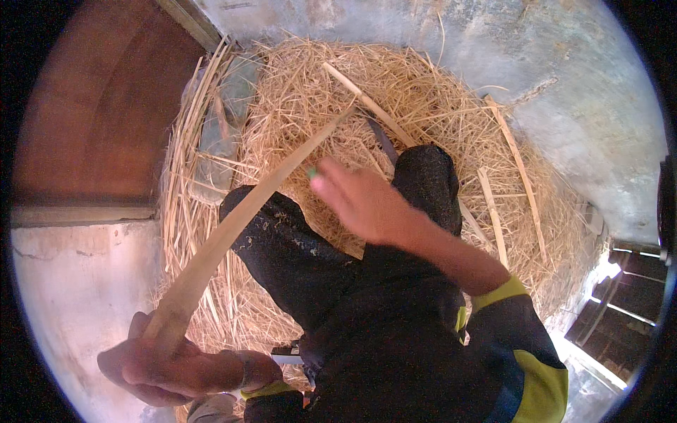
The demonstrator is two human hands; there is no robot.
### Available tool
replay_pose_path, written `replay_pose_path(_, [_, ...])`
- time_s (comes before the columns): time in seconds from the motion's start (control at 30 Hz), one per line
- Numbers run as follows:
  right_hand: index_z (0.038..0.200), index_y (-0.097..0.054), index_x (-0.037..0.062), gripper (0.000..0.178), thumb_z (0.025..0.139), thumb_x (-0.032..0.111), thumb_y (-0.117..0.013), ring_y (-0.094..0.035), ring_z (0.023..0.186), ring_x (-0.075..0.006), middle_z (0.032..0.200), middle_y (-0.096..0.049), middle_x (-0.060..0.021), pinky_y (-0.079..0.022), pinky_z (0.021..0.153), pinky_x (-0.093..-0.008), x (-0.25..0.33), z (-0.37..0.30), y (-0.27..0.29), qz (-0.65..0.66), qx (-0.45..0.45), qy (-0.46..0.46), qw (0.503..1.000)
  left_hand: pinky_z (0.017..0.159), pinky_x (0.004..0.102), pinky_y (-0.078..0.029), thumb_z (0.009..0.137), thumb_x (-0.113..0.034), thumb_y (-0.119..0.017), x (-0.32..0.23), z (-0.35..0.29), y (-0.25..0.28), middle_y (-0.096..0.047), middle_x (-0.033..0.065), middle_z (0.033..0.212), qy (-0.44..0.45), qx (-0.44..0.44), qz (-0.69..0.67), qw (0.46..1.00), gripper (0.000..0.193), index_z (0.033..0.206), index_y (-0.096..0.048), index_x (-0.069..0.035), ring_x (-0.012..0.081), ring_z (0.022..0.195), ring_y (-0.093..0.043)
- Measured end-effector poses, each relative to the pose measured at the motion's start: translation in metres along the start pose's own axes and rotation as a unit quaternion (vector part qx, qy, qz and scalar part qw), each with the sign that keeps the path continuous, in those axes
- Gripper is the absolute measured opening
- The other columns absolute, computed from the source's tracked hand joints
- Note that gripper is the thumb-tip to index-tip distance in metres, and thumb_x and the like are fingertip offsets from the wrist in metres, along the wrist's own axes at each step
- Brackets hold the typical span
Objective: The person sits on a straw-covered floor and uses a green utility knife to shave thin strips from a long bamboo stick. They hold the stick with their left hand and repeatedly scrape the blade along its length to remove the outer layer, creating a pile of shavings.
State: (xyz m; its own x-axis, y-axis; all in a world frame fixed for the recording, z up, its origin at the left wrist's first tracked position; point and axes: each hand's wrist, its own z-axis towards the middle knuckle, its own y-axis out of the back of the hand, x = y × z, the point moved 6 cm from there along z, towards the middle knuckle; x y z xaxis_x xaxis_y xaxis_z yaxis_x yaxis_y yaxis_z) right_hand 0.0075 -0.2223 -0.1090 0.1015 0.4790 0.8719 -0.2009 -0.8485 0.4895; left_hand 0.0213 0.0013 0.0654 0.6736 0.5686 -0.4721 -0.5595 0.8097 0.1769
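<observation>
My left hand [169, 370], at the lower left, is closed round the wide near end of a long flat strip of pale wood or bamboo [243, 218]. The strip slants up and away over my left knee and narrows toward its far end, above the straw. My right hand [360, 201] is over the gap between my knees, apart from the strip and a little blurred. Its fingers are stretched out with nothing visible held. Something small and green shows at one fingertip. Beyond it, a dark flat piece like a blade [383, 139] lies near a pale stick [367, 99].
Loose straw-like shavings [303, 84] cover the floor round my legs. More split strips [518, 166] lie at the right, with a bundle of thin ones [187, 155] at the left. Pale walls [564, 63] and a brown panel [99, 106] enclose the corner. Dark slats [620, 317] stand at the lower right.
</observation>
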Motion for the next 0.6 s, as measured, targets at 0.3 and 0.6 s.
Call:
replay_pose_path(0.3, [0.088, -0.044, 0.0013, 0.024, 0.089, 0.025, -0.047, -0.055, 0.057, -0.0403, 0.059, -0.053, -0.0215, -0.043, 0.050, -0.0464, -0.031, -0.012, -0.008, -0.126, -0.058, -0.056, 0.989, 0.032, 0.0336, -0.031, 0.089, -0.048, -0.036, 0.005, -0.020, 0.018, -0.042, 0.0160, 0.042, -0.147, 0.085, -0.050, 0.984, 0.045, 0.076, -0.034, -0.005, 0.0249, 0.033, -0.040])
replay_pose_path(0.6, [0.092, -0.045, 0.0012, 0.025, 0.090, 0.026, -0.045, -0.057, 0.055, -0.0364, 0.057, -0.054, -0.0196, -0.047, 0.048, -0.0442, -0.049, -0.020, -0.008, -0.241, -0.037, -0.068, 0.967, 0.033, 0.0341, -0.028, 0.087, -0.054, -0.040, -0.028, -0.029, 0.002, -0.040, 0.0090, 0.038, -0.162, 0.148, -0.075, 0.973, 0.061, 0.051, -0.050, -0.007, 0.0218, 0.030, -0.033])
